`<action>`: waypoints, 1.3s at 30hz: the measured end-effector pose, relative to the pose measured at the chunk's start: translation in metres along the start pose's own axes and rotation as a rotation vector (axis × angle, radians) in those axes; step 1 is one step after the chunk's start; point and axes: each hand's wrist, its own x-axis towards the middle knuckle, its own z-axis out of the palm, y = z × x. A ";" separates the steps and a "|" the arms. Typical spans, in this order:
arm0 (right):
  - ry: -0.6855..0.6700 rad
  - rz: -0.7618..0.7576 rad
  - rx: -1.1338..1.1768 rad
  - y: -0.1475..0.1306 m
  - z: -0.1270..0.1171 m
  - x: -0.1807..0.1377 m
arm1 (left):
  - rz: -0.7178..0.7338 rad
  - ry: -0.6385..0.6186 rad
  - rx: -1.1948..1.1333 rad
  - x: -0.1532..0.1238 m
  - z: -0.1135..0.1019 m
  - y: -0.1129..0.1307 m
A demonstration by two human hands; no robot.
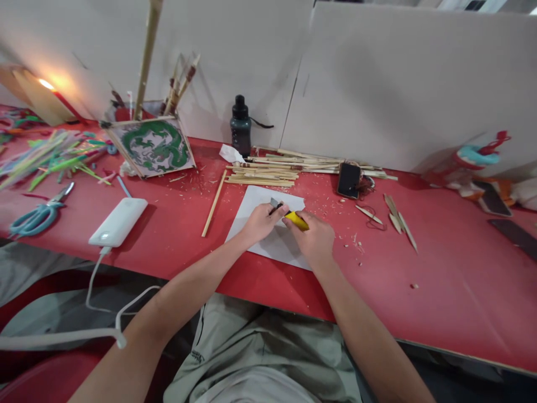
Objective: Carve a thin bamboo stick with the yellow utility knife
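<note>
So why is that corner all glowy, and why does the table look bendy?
Head view: a warm light glares on the wall at far left; the wide lens curves the red table and stretches the coloured sticks at the edge; the yellow cutter at centre looks sharp.

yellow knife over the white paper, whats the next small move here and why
Probably draw the fingertips of the left hand back from the blade end. The right hand grips the yellow knife by its handle above the white paper, while the left hand pinches right at the dark front end where the grey blade shows, so those fingers look exposed.
</note>
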 end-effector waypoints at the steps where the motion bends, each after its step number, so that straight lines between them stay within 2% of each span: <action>1: 0.003 0.001 -0.001 0.000 0.001 0.000 | -0.014 0.005 0.001 0.000 0.001 0.000; 6: 0.013 0.009 0.000 -0.002 0.001 0.000 | -0.074 0.050 -0.107 -0.001 0.005 0.001; 10: -0.005 0.017 0.063 -0.003 -0.002 0.001 | -0.013 0.083 -0.111 -0.003 0.005 0.007; 16: -0.126 0.021 0.229 -0.001 -0.007 0.001 | 0.024 0.090 0.093 -0.009 0.000 0.013; 24: -0.148 0.005 0.279 0.000 -0.007 0.002 | -0.026 0.058 0.339 -0.012 -0.003 0.017; 33: -0.134 0.025 0.232 0.004 -0.007 0.003 | 0.037 0.085 0.157 -0.010 -0.004 0.020; 39: -0.121 -0.003 0.212 0.007 -0.004 0.004 | 0.019 0.088 0.050 -0.007 -0.004 0.014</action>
